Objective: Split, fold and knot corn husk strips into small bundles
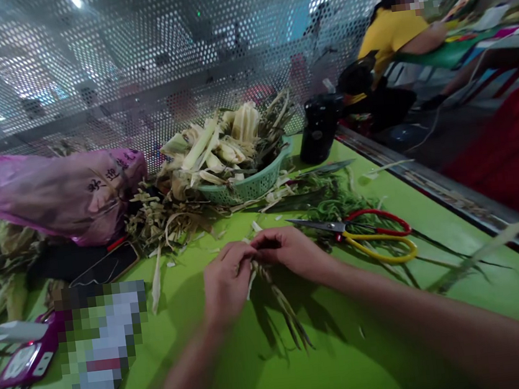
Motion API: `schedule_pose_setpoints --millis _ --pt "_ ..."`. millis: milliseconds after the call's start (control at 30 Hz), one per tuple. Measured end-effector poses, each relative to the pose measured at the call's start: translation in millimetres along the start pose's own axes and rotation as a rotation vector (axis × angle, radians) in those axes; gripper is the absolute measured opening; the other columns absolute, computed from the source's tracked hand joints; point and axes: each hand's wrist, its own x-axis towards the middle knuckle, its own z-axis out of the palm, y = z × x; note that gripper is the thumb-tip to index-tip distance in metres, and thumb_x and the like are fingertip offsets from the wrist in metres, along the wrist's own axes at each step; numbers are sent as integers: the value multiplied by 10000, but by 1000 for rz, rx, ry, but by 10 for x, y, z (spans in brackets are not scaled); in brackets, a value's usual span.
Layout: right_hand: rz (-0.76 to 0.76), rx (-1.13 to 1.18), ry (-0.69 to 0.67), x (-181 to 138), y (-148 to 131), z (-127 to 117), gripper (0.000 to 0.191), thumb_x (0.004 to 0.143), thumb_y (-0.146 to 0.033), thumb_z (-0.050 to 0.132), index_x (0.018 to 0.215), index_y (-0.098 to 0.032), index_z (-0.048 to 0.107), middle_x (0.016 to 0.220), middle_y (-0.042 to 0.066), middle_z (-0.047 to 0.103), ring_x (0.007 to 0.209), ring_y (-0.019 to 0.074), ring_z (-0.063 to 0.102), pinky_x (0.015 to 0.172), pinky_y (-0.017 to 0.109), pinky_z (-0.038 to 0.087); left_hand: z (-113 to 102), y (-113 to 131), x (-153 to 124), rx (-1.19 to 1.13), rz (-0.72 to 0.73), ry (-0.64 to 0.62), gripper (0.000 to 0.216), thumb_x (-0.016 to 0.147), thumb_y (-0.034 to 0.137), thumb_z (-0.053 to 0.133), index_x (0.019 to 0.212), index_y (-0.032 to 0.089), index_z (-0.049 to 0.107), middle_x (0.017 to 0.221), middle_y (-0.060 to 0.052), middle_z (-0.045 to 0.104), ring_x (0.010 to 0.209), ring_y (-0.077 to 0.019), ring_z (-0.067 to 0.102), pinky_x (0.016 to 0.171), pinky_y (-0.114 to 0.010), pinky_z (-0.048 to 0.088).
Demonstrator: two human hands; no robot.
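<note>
Both hands meet over the middle of the green table [308, 376]. My left hand [225, 282] and my right hand [289, 253] are closed, fingertips together, around the top of a bundle of thin dry leaf strips [284, 307]. The strips hang down from my fingers and fan out toward me on the tabletop. Just right of my right hand lie red-and-yellow-handled scissors [367, 235], blades pointing left, untouched.
A teal basket [249, 186] heaped with pale husks stands behind my hands, loose husks around it. A pink plastic bag [57, 192] lies at left, a phone [106, 265] below it. A black container [320, 128] stands near the perforated metal screen. A seated person in yellow [391, 36] is at far right.
</note>
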Motion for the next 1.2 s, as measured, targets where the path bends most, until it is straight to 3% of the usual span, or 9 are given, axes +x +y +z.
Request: schedule_pose_setpoints --millis 267,733,833,1067,1200 --pt "76 20 10 1 -34 11 88 700 -223 672 758 -159 678 692 -12 637 621 115 541 633 244 436 -9 3 1 4 -7 0 169 819 101 521 848 209 648 874 -23 653 842 -141 606 787 -253 464" --pt "-19 -88 24 0 -4 -16 66 716 -132 542 738 -169 593 692 -22 567 639 110 503 601 220 402 -41 -13 14 69 -65 -2 101 826 168 550 843 204 642 849 -21 646 800 -144 593 731 -254 445" --pt "-30 -187 18 -15 -22 -29 97 731 -117 501 770 -174 569 712 -21 559 653 114 498 595 220 381 -74 -6 21 88 -110 -34 93 830 189 550 856 202 639 846 -20 649 788 -148 585 714 -260 430" --pt "-127 -678 57 -22 -148 -141 89 699 -97 507 681 -183 522 656 -24 533 612 118 441 558 233 273 -236 7 66 158 -210 -161 77 846 210 509 806 192 573 804 -16 619 750 -158 550 673 -279 393" --pt "-99 -646 14 4 -104 -185 88 678 -103 516 673 -186 545 637 -29 543 600 122 456 548 233 284 -256 -13 70 148 -223 -196 70 841 216 508 801 197 562 797 -8 618 738 -156 548 653 -269 376"
